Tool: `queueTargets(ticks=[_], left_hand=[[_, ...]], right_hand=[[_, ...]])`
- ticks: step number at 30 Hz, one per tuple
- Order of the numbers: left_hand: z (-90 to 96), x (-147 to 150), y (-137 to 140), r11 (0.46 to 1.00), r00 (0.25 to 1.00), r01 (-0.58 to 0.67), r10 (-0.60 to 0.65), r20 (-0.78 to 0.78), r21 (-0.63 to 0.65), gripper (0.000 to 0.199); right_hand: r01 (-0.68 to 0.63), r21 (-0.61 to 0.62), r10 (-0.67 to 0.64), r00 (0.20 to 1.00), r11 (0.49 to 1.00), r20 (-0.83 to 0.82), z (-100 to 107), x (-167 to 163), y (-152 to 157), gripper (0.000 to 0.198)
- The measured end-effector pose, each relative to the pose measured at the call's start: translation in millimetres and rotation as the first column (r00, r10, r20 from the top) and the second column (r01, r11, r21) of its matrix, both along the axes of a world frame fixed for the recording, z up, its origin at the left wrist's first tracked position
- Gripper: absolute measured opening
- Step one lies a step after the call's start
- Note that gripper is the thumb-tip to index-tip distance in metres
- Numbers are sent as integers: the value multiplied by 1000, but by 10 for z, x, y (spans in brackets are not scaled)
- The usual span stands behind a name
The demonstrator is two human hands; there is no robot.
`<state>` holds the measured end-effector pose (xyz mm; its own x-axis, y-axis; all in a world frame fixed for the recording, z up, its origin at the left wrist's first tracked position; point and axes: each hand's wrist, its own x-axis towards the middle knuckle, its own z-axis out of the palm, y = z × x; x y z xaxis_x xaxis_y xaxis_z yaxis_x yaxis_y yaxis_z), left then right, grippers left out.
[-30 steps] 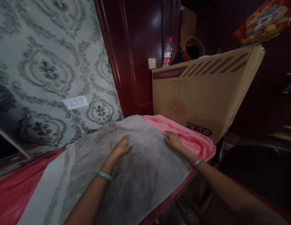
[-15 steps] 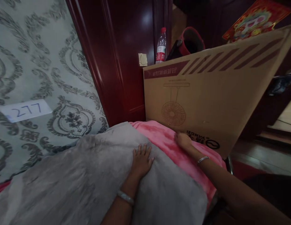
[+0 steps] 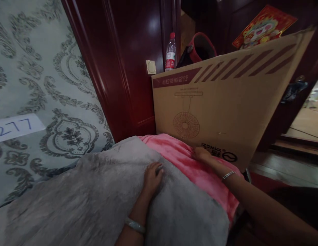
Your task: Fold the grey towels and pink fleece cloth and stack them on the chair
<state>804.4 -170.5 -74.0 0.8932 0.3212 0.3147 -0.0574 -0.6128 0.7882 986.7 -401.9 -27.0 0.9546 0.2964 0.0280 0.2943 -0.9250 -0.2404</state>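
Note:
A plush grey blanket [image 3: 102,191] spreads across the lower part of the view, over a pink blanket [image 3: 174,153] that shows along its far right edge. My left hand [image 3: 152,176] has its fingers curled in, pinching a small fold of the grey blanket near that edge. Farther right, my right hand [image 3: 202,155] is closed on the pink blanket, close to the cardboard box; its fingertips are partly hidden in the cloth.
A large cardboard box [image 3: 217,106] with a fan drawing stands just beyond the blankets. On or behind its top are a plastic bottle [image 3: 170,53], a red-rimmed dark object [image 3: 203,48] and a red picture card [image 3: 264,29]. Patterned wallpaper [image 3: 71,133] bounds the left.
My left hand's fingers, spread flat on the grey blanket before, have curled into a pinch. My right hand stays at the pink blanket. The view has turned slightly right.

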Motion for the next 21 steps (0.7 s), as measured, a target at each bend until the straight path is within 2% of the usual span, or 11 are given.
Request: queueTargets(ticks=[2,4,7,8,9,11,12,14,16,19,21], left_hand=[[-3,16,29,947,995,15,17,96,-322,32],[14,19,46,817,990,46,38,132,-575,44],[59,8,40,612,992,93,14,128,-786,63],[70,4,33,573,992,111,-12,127,-812,66],[77,1,25,562,991,128,-35,132,-817,67],[71,-2,15,609,989,136,-40,141,-781,63],[61,-1,14,644,990,112,-8,140,-757,59],[35,6,19,674,990,42,73,123,-737,51],[18,12,24,646,990,16,98,104,-763,46],[22,12,20,595,993,58,47,107,-801,46],[31,7,11,589,993,68,38,111,-805,49]], right_hand=[[-44,42,43,999,998,23,91,-99,27,21],[-104,89,99,993,991,63,150,-330,105,26],[-314,174,300,948,933,102,75,-954,311,27],[-485,249,469,875,838,125,5,-1190,388,27],[-605,314,601,790,731,123,-76,-1404,462,26],[-678,381,707,702,629,82,-222,-1676,583,17],[-668,456,737,674,588,36,-268,-1702,629,11],[-524,619,710,700,585,-79,-282,-1524,703,12],[-239,761,590,776,603,-224,-207,-1131,782,23],[-87,814,483,839,575,-251,-45,-507,969,29],[-28,831,450,850,555,-272,30,-232,1154,33]])
